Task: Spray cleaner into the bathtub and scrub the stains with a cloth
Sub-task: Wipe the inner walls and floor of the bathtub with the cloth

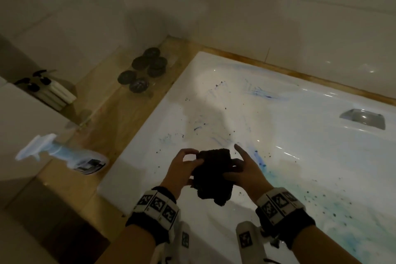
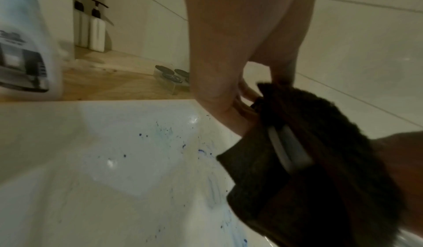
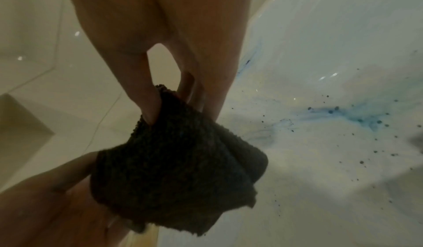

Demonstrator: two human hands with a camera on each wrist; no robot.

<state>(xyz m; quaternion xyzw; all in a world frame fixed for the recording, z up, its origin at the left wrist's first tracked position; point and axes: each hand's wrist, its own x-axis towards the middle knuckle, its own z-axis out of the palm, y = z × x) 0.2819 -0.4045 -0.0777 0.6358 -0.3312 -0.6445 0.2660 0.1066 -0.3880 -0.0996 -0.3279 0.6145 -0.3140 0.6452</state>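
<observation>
Staining the bathtub [image 1: 300, 156] — blue splashes [image 1: 260, 159]

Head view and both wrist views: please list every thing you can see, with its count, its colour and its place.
bathtub: one, white, right of the wooden ledge.
stains: many blue smears and dark specks, across the tub's inside.
cloth: one, dark, held above the tub between both hands.
spray bottle: one, pale blue with white trigger, on the ledge at the left.
pump bottles: at least two, white with black pumps, in the wall niche.
round lids: about six, black, in a clear holder on the far ledge.
grab handle: one, silver, on the tub's right wall.
left hand: one, pinches the cloth.
right hand: one, grips the cloth, forefinger extended.
</observation>
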